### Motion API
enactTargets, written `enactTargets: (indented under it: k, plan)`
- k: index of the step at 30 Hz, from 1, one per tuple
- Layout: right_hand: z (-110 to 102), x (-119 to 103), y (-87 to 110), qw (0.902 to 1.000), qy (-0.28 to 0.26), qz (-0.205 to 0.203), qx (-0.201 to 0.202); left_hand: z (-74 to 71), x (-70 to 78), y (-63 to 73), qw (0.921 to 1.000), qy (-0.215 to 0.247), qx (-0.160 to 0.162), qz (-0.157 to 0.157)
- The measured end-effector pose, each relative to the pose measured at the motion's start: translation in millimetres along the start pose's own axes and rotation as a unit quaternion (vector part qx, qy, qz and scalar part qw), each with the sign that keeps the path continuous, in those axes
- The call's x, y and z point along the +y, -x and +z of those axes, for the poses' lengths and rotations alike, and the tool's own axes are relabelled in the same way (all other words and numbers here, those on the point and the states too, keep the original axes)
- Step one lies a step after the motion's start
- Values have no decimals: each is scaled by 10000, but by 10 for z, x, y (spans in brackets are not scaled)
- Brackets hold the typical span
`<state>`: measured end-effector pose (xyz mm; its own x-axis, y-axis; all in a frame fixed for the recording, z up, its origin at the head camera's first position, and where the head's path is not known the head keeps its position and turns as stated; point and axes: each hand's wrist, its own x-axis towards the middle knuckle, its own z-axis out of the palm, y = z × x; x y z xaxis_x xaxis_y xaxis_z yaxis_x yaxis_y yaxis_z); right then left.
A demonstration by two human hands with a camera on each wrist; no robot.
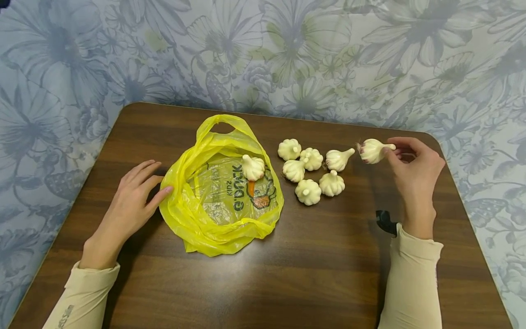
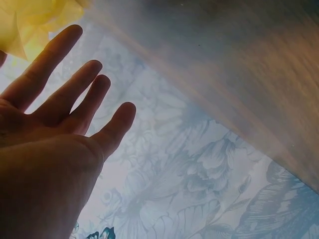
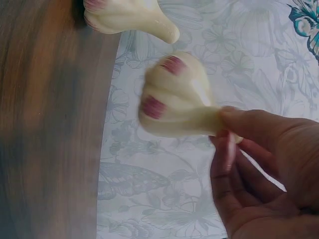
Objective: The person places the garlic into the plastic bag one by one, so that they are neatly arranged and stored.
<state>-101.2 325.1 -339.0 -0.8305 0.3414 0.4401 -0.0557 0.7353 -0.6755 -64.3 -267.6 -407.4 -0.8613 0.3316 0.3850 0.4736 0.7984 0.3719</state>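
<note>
My right hand (image 1: 417, 164) pinches a garlic bulb (image 1: 371, 151) by its stem, held at the right side of the table. In the right wrist view the same garlic bulb (image 3: 174, 99) shows purple patches, with thumb and fingertips on its neck. A yellow plastic bag (image 1: 222, 235) lies spread with its mouth facing up, left of the middle. One garlic bulb (image 1: 253, 168) is inside it, on the printed side. My left hand (image 1: 133, 198) is beside the bag, fingers extended and thumb at its left rim. In the left wrist view the left hand's fingers (image 2: 67, 92) are spread.
Between the bag and my right hand, several garlic bulbs (image 1: 308, 192) sit loosely grouped on the brown wooden table (image 1: 328, 265). A floral-patterned wall (image 1: 287, 59) rises behind the table's far edge. A black strap (image 1: 386, 222) shows at my right wrist.
</note>
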Motion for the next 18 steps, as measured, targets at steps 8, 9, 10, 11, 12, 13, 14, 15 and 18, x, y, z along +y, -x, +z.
enactTargets:
  k: [8,9,10,11,12,13,14,15,18]
  plan:
    - [-8,-296,35,9960,-704,-65,553,-12,-7,12,10000,-44,-31,-64]
    - [-4,-282,31,9957,-733,-94,560,-13,-6,15,9999,-47,-44,-79]
    - [0,-266,26,9955,-751,-135,569,-13,-6,16,9999,-49,-47,-79]
    - [6,-248,23,9954,-756,-160,573,-13,-6,18,9999,-49,-51,-79]
    - [12,-228,20,9952,-764,-194,577,-12,-5,18,9999,-53,-49,-75]
    - [19,-208,17,9950,-780,-225,585,-11,-5,18,9999,-52,-48,-73]
    - [27,-189,14,9947,-808,-248,593,-9,-5,18,9999,-49,-47,-74]
    - [36,-172,12,9943,-831,-275,606,-7,-5,17,10000,-49,-44,-68]
    - [66,-134,7,9933,-906,-332,631,-2,-3,13,10000,-46,-45,-64]
